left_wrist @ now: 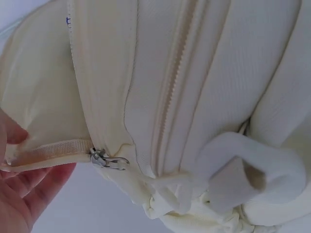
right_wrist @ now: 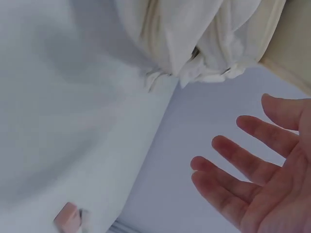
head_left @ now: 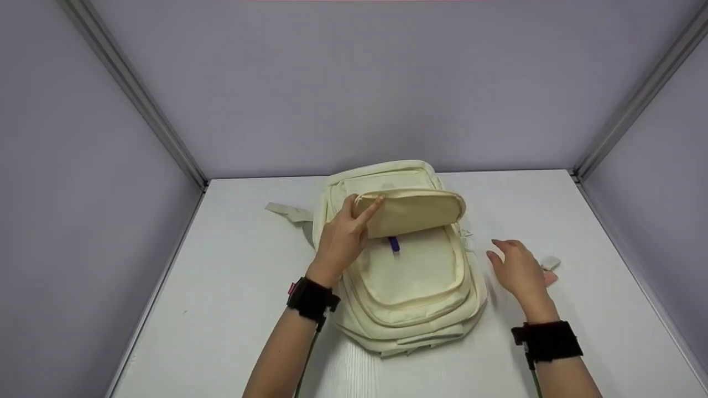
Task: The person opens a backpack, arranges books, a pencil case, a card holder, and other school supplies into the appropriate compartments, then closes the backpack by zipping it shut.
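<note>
A cream backpack lies on the white table, its front pocket unzipped. The left hand pinches the edge of the pocket's flap and holds it raised. In the left wrist view, the thumb and fingers sit on either side of the flap, close to a metal zipper pull. A small dark blue item shows at the pocket below the flap; its kind is unclear. To the right of the bag, the right hand hovers with loosely bent fingers and holds nothing.
Beyond the right hand lie a small white object and a pink one, partly hidden by that hand. A grey strap sticks out at the bag's left. Pale panels wall the table at the back and sides.
</note>
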### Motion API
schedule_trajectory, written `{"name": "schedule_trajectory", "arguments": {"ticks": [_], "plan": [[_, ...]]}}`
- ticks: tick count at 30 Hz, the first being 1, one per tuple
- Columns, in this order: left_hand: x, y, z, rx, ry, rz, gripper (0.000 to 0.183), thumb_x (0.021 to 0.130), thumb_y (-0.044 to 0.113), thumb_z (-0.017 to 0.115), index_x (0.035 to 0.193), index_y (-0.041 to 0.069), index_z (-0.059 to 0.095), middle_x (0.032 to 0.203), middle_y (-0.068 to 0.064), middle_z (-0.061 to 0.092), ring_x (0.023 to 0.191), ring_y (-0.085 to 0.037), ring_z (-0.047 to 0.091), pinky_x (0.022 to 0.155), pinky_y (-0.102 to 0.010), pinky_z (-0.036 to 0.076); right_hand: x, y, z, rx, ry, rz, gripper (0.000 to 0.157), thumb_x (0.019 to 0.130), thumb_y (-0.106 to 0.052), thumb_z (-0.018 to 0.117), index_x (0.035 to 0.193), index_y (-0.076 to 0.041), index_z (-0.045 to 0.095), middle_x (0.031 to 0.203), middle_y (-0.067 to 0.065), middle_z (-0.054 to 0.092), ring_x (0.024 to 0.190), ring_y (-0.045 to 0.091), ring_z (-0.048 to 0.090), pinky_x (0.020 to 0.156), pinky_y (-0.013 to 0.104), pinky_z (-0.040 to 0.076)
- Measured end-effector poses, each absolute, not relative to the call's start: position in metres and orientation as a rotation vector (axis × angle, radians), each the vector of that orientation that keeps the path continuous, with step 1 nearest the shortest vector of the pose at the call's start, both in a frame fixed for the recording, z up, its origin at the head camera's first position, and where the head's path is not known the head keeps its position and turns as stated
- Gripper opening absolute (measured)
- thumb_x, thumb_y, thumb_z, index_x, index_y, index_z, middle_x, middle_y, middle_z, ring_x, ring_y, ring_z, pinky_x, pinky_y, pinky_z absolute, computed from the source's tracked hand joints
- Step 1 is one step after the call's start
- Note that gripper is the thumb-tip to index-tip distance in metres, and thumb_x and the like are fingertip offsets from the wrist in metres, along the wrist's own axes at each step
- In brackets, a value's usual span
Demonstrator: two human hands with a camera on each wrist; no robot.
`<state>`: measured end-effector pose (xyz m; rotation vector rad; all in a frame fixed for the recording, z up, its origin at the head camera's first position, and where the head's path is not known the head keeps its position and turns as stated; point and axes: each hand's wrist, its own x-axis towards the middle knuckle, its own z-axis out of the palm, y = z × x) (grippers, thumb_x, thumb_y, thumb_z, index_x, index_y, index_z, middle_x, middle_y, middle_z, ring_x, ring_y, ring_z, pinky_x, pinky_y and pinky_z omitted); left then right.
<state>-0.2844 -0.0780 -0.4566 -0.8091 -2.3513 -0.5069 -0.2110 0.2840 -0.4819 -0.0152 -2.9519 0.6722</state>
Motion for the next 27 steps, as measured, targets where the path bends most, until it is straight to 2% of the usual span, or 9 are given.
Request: {"name": "schedule_trajectory", "arguments": {"ticks": [3, 6, 9, 12, 17, 21, 27], "plan": [[-0.285, -0.079, -0.457, -0.801, -2.395, -0.554, 0.058, 0.097, 0.015, 0.059, 0.15, 0.033, 0.042, 0.131, -0.025, 0.047, 0.058, -0.017, 0.047, 0.047, -0.032, 0.046, -0.21, 0.308, -0.491, -0.16, -3.053, 0.61, 0.044, 0.098, -0.016, 0.057, 0.134, 0.009, 0.052, 0.128, 0.042, 0.044, 0.109, 0.06, 0.05, 0.082, 0.065, 0.045], [-0.285, -0.079, -0.457, -0.793, -2.455, -0.632, 0.059, 0.098, 0.031, 0.062, 0.151, 0.033, 0.038, 0.129, -0.022, 0.049, 0.06, -0.016, 0.052, 0.052, -0.033, 0.05, -0.207, 0.328, -0.5, -0.348, -3.178, 0.593, 0.053, 0.098, -0.018, 0.055, 0.142, 0.008, 0.039, 0.132, 0.048, 0.031, 0.109, 0.068, 0.042, 0.08, 0.07, 0.043], [-0.284, -0.08, -0.457, -0.782, -2.515, -0.719, 0.067, 0.094, 0.036, 0.066, 0.153, 0.035, 0.035, 0.126, -0.019, 0.051, 0.062, -0.016, 0.055, 0.056, -0.033, 0.051, -0.203, 0.344, -0.51, -0.508, -3.267, 0.661, 0.061, 0.099, -0.019, 0.051, 0.147, 0.009, 0.025, 0.132, 0.052, 0.02, 0.112, 0.073, 0.032, 0.084, 0.073, 0.039], [-0.283, -0.081, -0.457, -0.762, -2.566, -0.795, 0.071, 0.092, 0.035, 0.068, 0.153, 0.038, 0.032, 0.122, -0.019, 0.054, 0.063, -0.015, 0.057, 0.058, -0.033, 0.051, -0.199, 0.354, -0.518, -0.555, -3.304, 0.721, 0.062, 0.099, -0.015, 0.049, 0.146, 0.013, 0.021, 0.129, 0.054, 0.02, 0.112, 0.072, 0.033, 0.084, 0.072, 0.04], [-0.284, -0.082, -0.457, -0.718, -2.609, -0.9, 0.072, 0.093, 0.032, 0.067, 0.154, 0.04, 0.029, 0.11, -0.016, 0.058, 0.07, -0.014, 0.064, 0.06, -0.031, 0.052, -0.192, 0.358, -0.52, -0.513, -3.325, 0.711, 0.047, 0.098, -0.002, 0.042, 0.141, 0.014, 0.032, 0.122, 0.052, 0.032, 0.104, 0.065, 0.044, 0.072, 0.065, 0.047], [-0.285, -0.082, -0.458, -0.69, -2.61, -0.946, 0.071, 0.094, 0.031, 0.067, 0.154, 0.04, 0.029, 0.105, -0.014, 0.059, 0.077, -0.018, 0.067, 0.064, -0.034, 0.054, -0.19, 0.355, -0.518, -0.539, -3.29, 0.671, 0.036, 0.102, -0.005, 0.038, 0.134, 0.01, 0.045, 0.11, 0.046, 0.041, 0.094, 0.061, 0.05, 0.064, 0.062, 0.048], [-0.286, -0.082, -0.46, -0.677, -2.6, -1.001, 0.072, 0.093, 0.028, 0.068, 0.154, 0.038, 0.031, 0.103, -0.01, 0.062, 0.082, -0.016, 0.067, 0.07, -0.032, 0.054, -0.19, 0.353, -0.521, -0.506, -3.225, 0.671, 0.028, 0.101, -0.011, 0.048, 0.117, 0.01, 0.058, 0.1, 0.039, 0.047, 0.086, 0.054, 0.056, 0.058, 0.055, 0.049]]}}
